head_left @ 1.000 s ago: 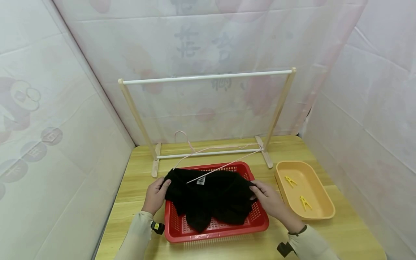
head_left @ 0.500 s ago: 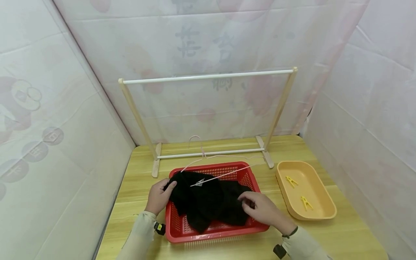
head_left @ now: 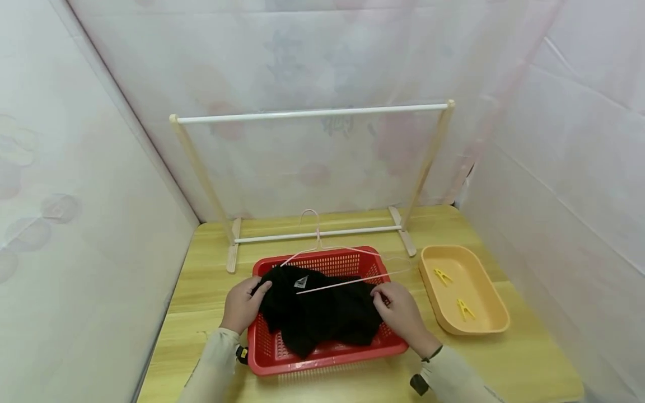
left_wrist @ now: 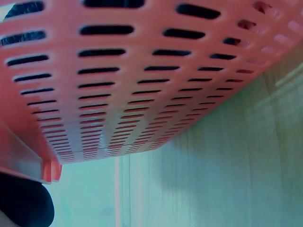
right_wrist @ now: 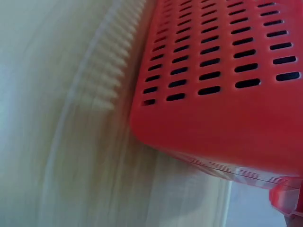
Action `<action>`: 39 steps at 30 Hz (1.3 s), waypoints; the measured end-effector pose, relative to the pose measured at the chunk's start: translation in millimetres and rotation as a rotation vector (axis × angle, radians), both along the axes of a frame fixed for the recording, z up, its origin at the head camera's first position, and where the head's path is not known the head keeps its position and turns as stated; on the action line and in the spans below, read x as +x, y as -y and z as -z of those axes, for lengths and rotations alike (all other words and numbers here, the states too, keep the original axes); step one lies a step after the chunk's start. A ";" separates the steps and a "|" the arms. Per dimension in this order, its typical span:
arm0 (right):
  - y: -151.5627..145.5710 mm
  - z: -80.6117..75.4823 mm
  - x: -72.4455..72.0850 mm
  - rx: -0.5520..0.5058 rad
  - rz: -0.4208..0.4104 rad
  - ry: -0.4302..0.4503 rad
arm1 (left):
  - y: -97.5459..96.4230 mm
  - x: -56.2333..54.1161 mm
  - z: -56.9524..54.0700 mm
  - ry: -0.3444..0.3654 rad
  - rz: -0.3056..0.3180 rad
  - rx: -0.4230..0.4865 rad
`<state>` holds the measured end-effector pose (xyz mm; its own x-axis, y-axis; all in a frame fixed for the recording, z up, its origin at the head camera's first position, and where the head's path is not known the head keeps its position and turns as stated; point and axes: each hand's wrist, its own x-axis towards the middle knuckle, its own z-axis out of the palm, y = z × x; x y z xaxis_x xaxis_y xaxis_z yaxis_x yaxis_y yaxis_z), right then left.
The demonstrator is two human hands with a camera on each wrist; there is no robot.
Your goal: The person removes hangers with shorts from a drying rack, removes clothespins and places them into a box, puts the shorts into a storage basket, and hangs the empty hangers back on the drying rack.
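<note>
A black garment [head_left: 327, 316] with a white label [head_left: 300, 282] lies bunched in a red perforated basket [head_left: 327, 366]. My left hand [head_left: 243, 305] grips its left edge, thumb on top. At the garment's right side, my right hand [head_left: 401, 313] pinches the cloth between thumb and curled fingers. A thin pale pink clothes hanger [head_left: 342, 284] has its left end inside the garment; its right end is bare over the basket's right side, its hook toward the rack. The left wrist view shows the basket wall [left_wrist: 118, 94], the right wrist view a basket corner [right_wrist: 213, 113]; neither shows the fingers.
Behind the basket stands a drying rack with a white top rail [head_left: 312, 113] and wooden legs. To the right, a yellow tray [head_left: 496, 322] holds two yellow clothespins [head_left: 464, 309]. White printed cloth walls [head_left: 312, 61] enclose the wooden table [head_left: 186, 336].
My right hand let go of the garment's right edge, came inward and took the cloth again. The hanger swung rightward and its hook now stands more upright. My left hand kept its grip.
</note>
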<state>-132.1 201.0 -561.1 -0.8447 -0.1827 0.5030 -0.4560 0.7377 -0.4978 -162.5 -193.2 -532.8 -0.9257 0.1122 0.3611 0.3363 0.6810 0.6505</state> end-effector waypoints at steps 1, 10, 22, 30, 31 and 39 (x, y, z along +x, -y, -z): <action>1.1 -0.6 -2.2 -0.007 -0.001 -0.012 | 0.0 -0.5 -0.2 -0.013 -0.006 -0.010; 2.2 0.3 -2.1 -0.024 0.029 -0.015 | -4.6 -0.6 5.6 -0.057 -0.045 -0.050; 2.5 -0.2 -0.5 -0.114 0.053 -0.004 | -5.1 -2.8 7.9 -0.028 -0.062 -0.062; 5.1 5.9 -0.5 -0.135 0.063 0.004 | -1.5 -9.5 7.3 0.007 -0.055 -0.062; 5.7 6.6 -0.7 -0.136 0.064 0.003 | -0.9 -10.2 7.5 0.007 -0.056 -0.062; 8.4 7.7 -1.6 -0.148 0.065 0.016 | 1.8 -8.7 12.0 0.001 -0.069 -0.053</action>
